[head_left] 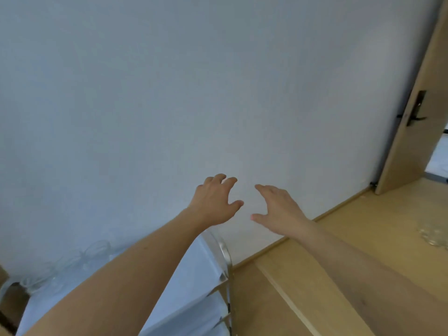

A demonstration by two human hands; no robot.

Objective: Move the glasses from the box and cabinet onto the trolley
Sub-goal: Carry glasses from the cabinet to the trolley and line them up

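Glasses (80,260): a faint cluster of clear ones stands on the top shelf of the trolley (194,270), along its far side against the wall (169,93), in the lower left of the view. Blurred, so the count can't be told. A second glassy patch (434,235) lies on the wooden surface (363,221) at the far right edge, too smeared to tell what it is.

Left hand (214,200): raised in front of the wall, fingers spread and lightly curled, thumb out to the right, holding nothing. Right hand (278,207): just beside it, apart, fingers extended and relaxed, thumb pointing left, holding nothing. A small gap lies between the two thumbs. Both forearms reach in from the bottom corners; the left forearm crosses over the trolley top and hides much of it.

Trolley: white shelves, metal frame, rounded metal rail at its right end (224,248), lower shelves visible beneath. Its right end sits just beside the wooden surface's edge. A brown cardboard-like edge (7,301) shows at the far left, touching the frame border.

Wooden surface runs along the wall's base toward an open wooden door (419,117) with a dark handle (415,112), upper right. Open doorway beyond it at the right border.
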